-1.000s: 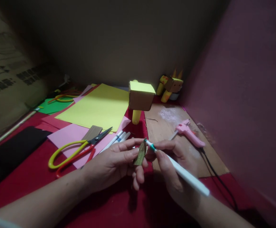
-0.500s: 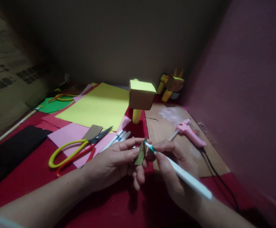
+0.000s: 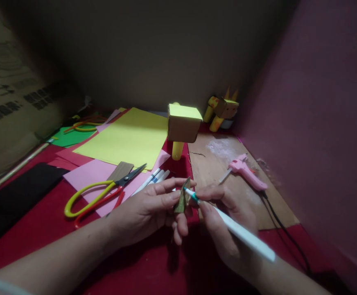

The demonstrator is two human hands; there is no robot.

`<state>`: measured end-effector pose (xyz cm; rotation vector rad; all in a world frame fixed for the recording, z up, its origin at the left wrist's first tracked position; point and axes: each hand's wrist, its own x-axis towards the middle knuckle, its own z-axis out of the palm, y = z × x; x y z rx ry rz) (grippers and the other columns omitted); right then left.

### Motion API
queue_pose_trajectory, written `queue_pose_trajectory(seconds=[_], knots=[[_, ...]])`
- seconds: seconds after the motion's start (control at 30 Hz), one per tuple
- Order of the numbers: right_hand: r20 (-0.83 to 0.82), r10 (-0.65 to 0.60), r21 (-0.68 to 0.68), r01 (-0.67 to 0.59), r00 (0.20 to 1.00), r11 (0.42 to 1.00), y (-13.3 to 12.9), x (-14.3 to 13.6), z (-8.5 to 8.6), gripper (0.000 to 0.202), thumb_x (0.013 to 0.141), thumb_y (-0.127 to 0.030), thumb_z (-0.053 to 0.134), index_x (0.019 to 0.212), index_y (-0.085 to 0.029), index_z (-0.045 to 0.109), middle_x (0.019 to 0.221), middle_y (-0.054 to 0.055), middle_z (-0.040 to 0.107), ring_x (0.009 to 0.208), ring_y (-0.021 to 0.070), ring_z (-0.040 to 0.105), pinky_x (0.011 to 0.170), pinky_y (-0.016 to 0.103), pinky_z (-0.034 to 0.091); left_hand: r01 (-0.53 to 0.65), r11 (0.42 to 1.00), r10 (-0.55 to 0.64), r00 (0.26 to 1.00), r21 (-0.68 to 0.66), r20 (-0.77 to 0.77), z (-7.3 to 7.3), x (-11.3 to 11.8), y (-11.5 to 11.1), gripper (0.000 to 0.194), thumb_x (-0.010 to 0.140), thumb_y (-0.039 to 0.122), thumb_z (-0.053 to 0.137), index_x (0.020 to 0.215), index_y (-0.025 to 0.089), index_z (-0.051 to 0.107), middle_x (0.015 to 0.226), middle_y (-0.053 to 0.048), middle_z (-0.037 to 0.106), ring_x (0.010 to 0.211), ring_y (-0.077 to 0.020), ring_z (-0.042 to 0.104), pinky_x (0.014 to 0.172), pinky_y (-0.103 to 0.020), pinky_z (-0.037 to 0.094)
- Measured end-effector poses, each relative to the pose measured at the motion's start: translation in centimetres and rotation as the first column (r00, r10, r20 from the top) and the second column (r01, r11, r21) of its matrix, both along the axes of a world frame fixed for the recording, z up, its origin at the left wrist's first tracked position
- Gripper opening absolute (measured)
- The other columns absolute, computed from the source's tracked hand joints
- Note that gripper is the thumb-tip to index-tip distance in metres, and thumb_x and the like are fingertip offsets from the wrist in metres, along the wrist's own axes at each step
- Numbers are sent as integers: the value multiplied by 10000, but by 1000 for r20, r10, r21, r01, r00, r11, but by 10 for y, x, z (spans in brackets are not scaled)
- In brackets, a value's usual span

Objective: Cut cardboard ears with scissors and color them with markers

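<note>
Between the thumb and fingers of my left hand is a small greenish triangular piece, held with its point up; it looks like cardboard partly coloured green. My right hand grips a white marker with a green band, like a pen. The marker's tip touches the upper part of the piece. Beyond my hands stands a cardboard box shape with a yellow top, on a yellow tube leg. Scissors with yellow and red handles lie left of my left hand, beside several white markers.
Yellow paper, pink paper and green paper lie at the left on the red cloth. At the right, a pink glue gun with a black cord rests on a board. A cardboard animal figure stands behind.
The marker tip has shifted slightly down and left along the triangular piece. My left hand still holds the piece in nearly the same place.
</note>
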<state>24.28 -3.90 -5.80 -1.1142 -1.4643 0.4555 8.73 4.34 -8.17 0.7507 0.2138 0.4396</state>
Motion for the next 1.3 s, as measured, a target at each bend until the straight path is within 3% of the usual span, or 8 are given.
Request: queue_pose_trajectory(seconds=[0.13, 0.33, 0.57, 0.8, 0.93, 1.1, 1.3], knots=[[-31, 42, -8, -42, 999, 999, -2, -1, 1, 81, 878, -174, 532, 912, -213, 595, 625, -13, 647, 435, 101, 549, 367, 202, 423, -2, 1000, 2, 1000, 2, -15, 1, 0, 0, 303, 911, 204, 495, 1209, 190, 548, 711, -91, 695, 619, -203, 703, 549, -280, 564], [-121, 74, -10, -75, 990, 997, 1, -2, 4, 65, 919, -213, 506, 920, -223, 570, 632, 15, 681, 672, 186, 706, 502, 263, 551, -17, 1000, 17, 999, -9, -30, 5, 0, -1, 174, 900, 193, 510, 1032, 144, 612, 774, -91, 690, 598, -190, 695, 556, -284, 564], [-187, 140, -58, -153, 972, 987, 0, -3, 1, 82, 917, -159, 488, 951, -209, 543, 576, -29, 667, 548, 133, 682, 501, 217, 550, -18, 1000, 17, 999, -11, -28, 6, 2, -1, 145, 884, 197, 539, 990, 137, 618, 757, -70, 677, 591, -180, 690, 545, -269, 568], [-52, 9, -46, -11, 999, 999, -1, 0, -2, 55, 876, -209, 555, 912, -198, 595, 785, 54, 724, 671, 163, 695, 567, 249, 567, -19, 1000, 19, 999, 17, -42, 4, 0, 0, 161, 906, 196, 497, 1011, 145, 608, 715, -72, 685, 584, -183, 692, 543, -266, 563], [-50, 49, -16, -50, 998, 999, -2, 0, -1, 75, 879, -180, 541, 930, -211, 586, 764, 38, 725, 644, 152, 689, 543, 240, 560, -8, 999, 10, 999, 35, -52, 0, 0, 0, 185, 927, 227, 465, 1045, 159, 591, 681, -97, 701, 593, -197, 701, 551, -273, 562], [-85, 95, -32, -98, 992, 995, -2, -2, 2, 125, 884, -138, 521, 949, -229, 577, 584, -25, 665, 464, 136, 630, 425, 234, 515, -11, 1000, 12, 999, 20, -51, 1, 0, -1, 169, 920, 216, 487, 1045, 168, 589, 684, -88, 707, 594, -194, 701, 541, -267, 564], [-145, 183, 91, -171, 972, 981, 2, -4, -2, 148, 905, -143, 492, 983, -237, 574, 562, -30, 646, 435, 133, 623, 378, 220, 492, -18, 1000, 16, 996, -18, -82, 3, 1, -1, 165, 916, 173, 479, 1041, 156, 586, 675, -78, 698, 575, -190, 696, 529, -261, 560]])
